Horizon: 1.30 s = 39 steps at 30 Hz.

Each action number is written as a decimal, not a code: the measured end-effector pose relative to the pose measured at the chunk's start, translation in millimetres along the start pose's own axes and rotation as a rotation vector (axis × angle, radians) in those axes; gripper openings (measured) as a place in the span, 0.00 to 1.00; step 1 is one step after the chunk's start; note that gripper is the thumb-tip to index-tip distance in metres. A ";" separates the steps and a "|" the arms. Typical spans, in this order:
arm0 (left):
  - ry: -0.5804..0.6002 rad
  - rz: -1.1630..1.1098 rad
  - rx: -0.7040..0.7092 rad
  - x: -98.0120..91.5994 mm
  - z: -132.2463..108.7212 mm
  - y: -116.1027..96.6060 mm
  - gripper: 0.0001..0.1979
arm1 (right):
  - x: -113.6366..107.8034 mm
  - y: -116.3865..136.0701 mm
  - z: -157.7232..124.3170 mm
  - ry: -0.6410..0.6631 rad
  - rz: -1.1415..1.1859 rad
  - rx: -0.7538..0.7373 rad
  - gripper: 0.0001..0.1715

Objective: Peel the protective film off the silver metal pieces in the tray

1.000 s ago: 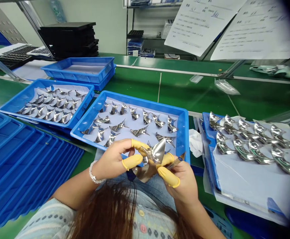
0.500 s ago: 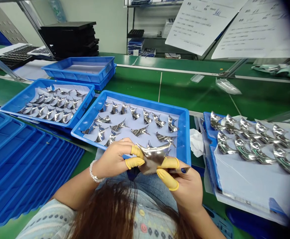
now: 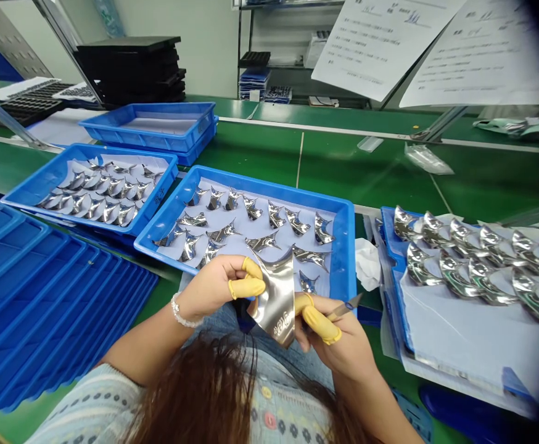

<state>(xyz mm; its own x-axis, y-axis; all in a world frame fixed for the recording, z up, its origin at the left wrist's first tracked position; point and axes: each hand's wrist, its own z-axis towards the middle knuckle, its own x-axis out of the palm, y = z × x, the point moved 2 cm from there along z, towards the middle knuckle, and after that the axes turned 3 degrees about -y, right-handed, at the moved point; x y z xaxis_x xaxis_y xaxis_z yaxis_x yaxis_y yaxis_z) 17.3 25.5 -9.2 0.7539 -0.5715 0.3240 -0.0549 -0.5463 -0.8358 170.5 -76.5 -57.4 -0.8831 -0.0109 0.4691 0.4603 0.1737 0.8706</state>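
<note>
A shiny curved metal piece [image 3: 275,297] is held upright between both hands, just in front of the middle blue tray [image 3: 343,246]. My left hand [image 3: 218,285], with yellow finger cots, pinches its left edge. My right hand [image 3: 338,340], also in yellow cots, grips its right edge and also holds a thin metal blade tool [image 3: 346,306] that points right. Several similar metal pieces [image 3: 251,225] lie on white paper in that tray.
A second blue tray [image 3: 47,179] of metal pieces lies at the left, and a further blue tray [image 3: 149,126] behind it. Stacked blue trays [image 3: 42,296] fill the near left. More metal pieces [image 3: 473,262] lie on paper at the right. A white cloth [image 3: 366,262] lies beside the middle tray.
The metal piece has been turned from lying crosswise to standing upright between the hands. My right hand has dropped slightly, and the blade tool now shows more clearly.
</note>
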 end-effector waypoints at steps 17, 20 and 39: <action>-0.010 -0.231 -0.129 5.1 13.2 22.1 0.22 | 14.2 15.7 3.0 0.102 0.204 -0.086 0.28; -0.043 -0.257 -0.087 3.1 13.6 21.9 0.22 | 14.6 14.2 3.9 0.107 0.216 -0.068 0.28; -0.027 -0.027 0.132 9.8 6.7 5.9 0.20 | 8.6 -27.6 2.0 0.076 0.317 0.092 0.23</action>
<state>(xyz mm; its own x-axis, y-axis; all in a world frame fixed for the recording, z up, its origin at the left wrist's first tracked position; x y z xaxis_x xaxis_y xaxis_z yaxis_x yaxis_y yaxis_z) 28.7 20.8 -14.0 0.7714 -0.5402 0.3363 0.0507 -0.4747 -0.8787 150.0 -79.4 -77.7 -0.6862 -0.0151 0.7272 0.6978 0.2687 0.6640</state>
